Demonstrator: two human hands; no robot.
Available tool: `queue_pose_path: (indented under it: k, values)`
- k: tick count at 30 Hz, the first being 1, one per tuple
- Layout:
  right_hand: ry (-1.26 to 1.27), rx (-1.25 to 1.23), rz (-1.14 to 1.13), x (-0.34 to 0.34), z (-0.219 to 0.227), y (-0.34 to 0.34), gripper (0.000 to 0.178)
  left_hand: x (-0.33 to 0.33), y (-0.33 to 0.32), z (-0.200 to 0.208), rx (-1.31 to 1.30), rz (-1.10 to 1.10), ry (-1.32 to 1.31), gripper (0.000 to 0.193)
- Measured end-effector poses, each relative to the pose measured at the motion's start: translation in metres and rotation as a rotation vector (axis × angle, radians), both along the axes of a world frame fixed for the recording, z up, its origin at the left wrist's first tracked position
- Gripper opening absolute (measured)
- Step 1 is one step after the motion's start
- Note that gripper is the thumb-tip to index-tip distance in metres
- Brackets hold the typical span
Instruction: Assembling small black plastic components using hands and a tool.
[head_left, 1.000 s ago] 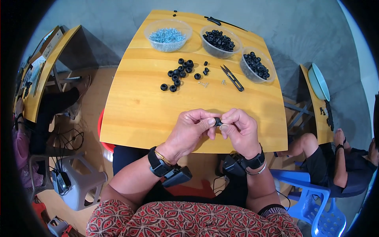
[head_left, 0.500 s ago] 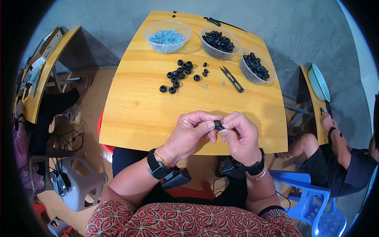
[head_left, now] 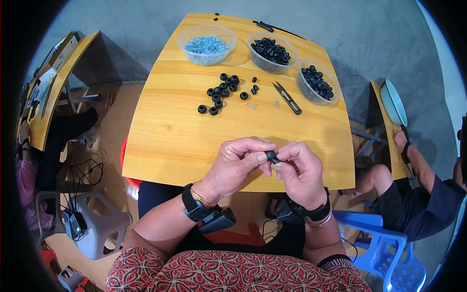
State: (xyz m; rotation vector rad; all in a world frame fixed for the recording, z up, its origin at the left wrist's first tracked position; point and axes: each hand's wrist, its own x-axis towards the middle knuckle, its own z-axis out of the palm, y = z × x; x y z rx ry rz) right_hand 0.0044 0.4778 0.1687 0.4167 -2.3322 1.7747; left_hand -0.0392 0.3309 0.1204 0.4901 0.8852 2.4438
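Observation:
Over the near edge of the table, my left hand [head_left: 236, 165] pinches a round black bead-like piece [head_left: 270, 155] between thumb and forefinger. From the other side my right hand [head_left: 301, 173] grips a small dark part [head_left: 276, 160] at the end of that piece; its exact kind is too small to tell. Farther off lies a loose group of round black pieces [head_left: 216, 97] with holes. Beside them are a few small black parts [head_left: 254, 89] and tiny clear bits [head_left: 251, 106]. Black thread snips [head_left: 288, 98] rest to the right of these.
At the back stand a clear bowl [head_left: 183, 47] of bluish clear bits and two clear tubs [head_left: 258, 62] [head_left: 311, 96] of black parts. A black-handled tool [head_left: 265, 26] lies at the far edge. Another person's hand [head_left: 400, 140] is at the right-hand table; a blue plastic chair [head_left: 369, 221] stands nearer.
My right hand has shifted slightly right and turned, so a little more of the small dark part shows. My left hand keeps its pinch. The person at right has moved an arm.

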Motion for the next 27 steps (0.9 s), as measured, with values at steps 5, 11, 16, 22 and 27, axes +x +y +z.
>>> queue_pose_path:
  k: [5, 11, 16, 22, 27]
  values:
    - [-0.069, -0.036, -0.032, -0.001, -0.008, 0.002, 0.006, 0.000, 0.001, -0.002, -0.085, 0.083, 0.059, 0.017]
    - [0.012, 0.018, -0.057, -0.001, -0.008, 0.003, 0.009, 0.001, 0.002, -0.002, -0.150, 0.090, 0.034, 0.015]
    - [0.125, 0.177, -0.019, -0.004, -0.006, 0.007, 0.015, 0.002, 0.002, -0.001, -0.178, 0.078, -0.017, 0.013]
    - [0.425, 0.452, 0.084, -0.010, -0.003, 0.012, 0.015, 0.000, 0.000, -0.002, -0.182, -0.006, -0.085, 0.012]
    - [0.397, 0.452, 0.052, -0.012, -0.010, 0.013, 0.020, 0.000, 0.002, -0.002, -0.169, -0.031, -0.145, 0.011]
